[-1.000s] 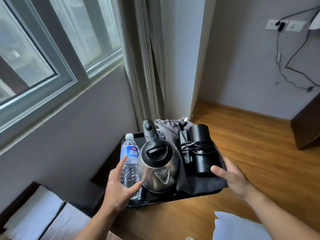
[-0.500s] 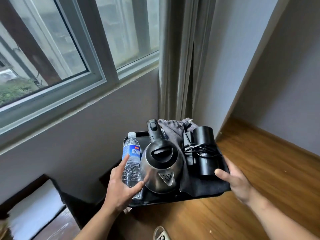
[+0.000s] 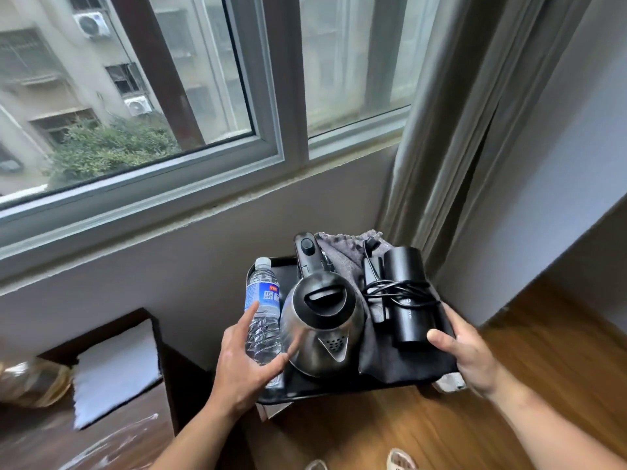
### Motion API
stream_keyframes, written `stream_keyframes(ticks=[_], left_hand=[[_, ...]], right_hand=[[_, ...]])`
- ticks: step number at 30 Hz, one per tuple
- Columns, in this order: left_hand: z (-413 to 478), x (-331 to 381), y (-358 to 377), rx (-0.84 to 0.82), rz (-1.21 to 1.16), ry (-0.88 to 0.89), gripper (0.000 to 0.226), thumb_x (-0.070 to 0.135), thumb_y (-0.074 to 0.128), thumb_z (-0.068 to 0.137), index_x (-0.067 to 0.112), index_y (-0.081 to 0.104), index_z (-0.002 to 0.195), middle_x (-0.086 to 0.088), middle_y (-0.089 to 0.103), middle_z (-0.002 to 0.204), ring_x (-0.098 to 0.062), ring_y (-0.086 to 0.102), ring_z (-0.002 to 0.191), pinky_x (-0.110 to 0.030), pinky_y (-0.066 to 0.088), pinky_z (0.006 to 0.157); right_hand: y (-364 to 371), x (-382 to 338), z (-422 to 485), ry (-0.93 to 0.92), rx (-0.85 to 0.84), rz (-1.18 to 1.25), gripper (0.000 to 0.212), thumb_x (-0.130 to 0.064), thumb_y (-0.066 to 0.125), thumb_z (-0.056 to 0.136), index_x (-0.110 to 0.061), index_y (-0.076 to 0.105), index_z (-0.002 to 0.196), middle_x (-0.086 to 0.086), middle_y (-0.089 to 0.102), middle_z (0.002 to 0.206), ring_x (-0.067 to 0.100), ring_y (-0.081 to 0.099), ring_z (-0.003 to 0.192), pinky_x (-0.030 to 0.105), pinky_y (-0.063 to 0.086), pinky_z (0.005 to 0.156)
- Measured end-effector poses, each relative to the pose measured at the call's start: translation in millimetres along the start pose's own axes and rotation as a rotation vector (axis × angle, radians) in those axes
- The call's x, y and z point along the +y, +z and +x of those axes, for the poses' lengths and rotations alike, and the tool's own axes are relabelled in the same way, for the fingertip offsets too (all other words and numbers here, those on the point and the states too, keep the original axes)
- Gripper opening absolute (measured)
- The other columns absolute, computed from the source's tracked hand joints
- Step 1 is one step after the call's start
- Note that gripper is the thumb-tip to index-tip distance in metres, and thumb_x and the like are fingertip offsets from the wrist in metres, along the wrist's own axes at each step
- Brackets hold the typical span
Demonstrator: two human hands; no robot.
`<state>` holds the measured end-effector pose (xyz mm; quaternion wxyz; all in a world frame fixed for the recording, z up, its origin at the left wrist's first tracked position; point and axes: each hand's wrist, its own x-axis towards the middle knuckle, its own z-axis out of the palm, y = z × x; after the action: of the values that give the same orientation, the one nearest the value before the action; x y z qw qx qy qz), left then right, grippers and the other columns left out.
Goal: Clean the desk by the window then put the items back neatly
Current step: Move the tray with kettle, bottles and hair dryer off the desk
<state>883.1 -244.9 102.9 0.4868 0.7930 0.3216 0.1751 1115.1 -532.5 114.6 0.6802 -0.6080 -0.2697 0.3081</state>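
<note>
I carry a black tray (image 3: 339, 391) in the air below the window. On it stand a clear water bottle (image 3: 263, 300) with a blue label, a steel electric kettle (image 3: 319, 323) with a black lid, and a black hair dryer (image 3: 407, 296) wrapped in its cord, lying on a dark grey cloth (image 3: 390, 362). My left hand (image 3: 241, 364) grips the tray's left edge, with forefinger and thumb bracing the bottle. My right hand (image 3: 471, 354) grips the right edge, thumb on the cloth beside the dryer.
A dark desk (image 3: 40, 435) lies at the lower left with a white folded cloth (image 3: 115, 364) on it and a crumpled bag (image 3: 30, 385) at the far left. Grey curtain (image 3: 441, 130) hangs to the right of the window. Wooden floor (image 3: 509, 418) lies below; my slippers (image 3: 402, 459) show at the bottom.
My view has swung left, from the room's corner toward the window and the desk. The tray came along in both hands, and the items on it kept their places.
</note>
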Motion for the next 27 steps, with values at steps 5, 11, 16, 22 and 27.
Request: stream_keyframes(ticks=[5,11,16,22,27], left_hand=[[-14,5,11,0.135,-0.003,-0.064,0.102,0.07,0.084,0.049,0.061,0.037,0.139,0.02,0.044,0.125,0.006,0.052,0.119,-0.022,0.04,0.102],[-38,17,35,0.3,0.025,-0.156,0.104,0.067,0.088,0.052,0.055,0.038,0.142,0.009,0.048,0.126,0.007,0.051,0.117,-0.025,0.041,0.104],[-48,14,54,0.385,0.04,-0.219,0.101,0.072,0.08,0.048,0.059,0.037,0.138,0.007,0.049,0.122,0.011,0.051,0.112,-0.021,0.04,0.101],[-45,-13,74,0.428,0.054,-0.251,0.095,0.072,0.081,0.047,0.07,0.036,0.13,0.01,0.049,0.12,0.007,0.054,0.111,-0.021,0.041,0.101],[-33,-61,97,0.446,0.042,-0.272,0.099,0.071,0.083,0.047,0.061,0.039,0.135,0.009,0.05,0.125,0.015,0.051,0.111,-0.02,0.04,0.101]], right_hand=[[-18,6,42,0.053,-0.152,-0.005,0.065,-0.01,0.063,0.081,-0.015,0.049,0.144,0.007,0.06,0.142,0.02,0.058,0.13,0.023,0.049,0.098],[-36,5,88,0.087,-0.342,-0.041,0.072,-0.036,0.077,0.076,-0.023,0.053,0.143,0.002,0.06,0.143,0.018,0.056,0.132,0.023,0.047,0.101],[-44,17,114,0.117,-0.428,-0.055,0.071,-0.026,0.074,0.079,-0.017,0.049,0.144,-0.002,0.062,0.141,0.015,0.057,0.131,0.019,0.046,0.099],[-47,50,127,0.158,-0.448,-0.055,0.073,-0.04,0.079,0.078,-0.021,0.053,0.143,0.001,0.061,0.142,0.018,0.056,0.132,0.022,0.046,0.101],[-50,105,137,0.181,-0.457,-0.065,0.076,-0.053,0.08,0.076,-0.027,0.053,0.143,0.002,0.059,0.144,0.02,0.054,0.134,0.024,0.047,0.103]])
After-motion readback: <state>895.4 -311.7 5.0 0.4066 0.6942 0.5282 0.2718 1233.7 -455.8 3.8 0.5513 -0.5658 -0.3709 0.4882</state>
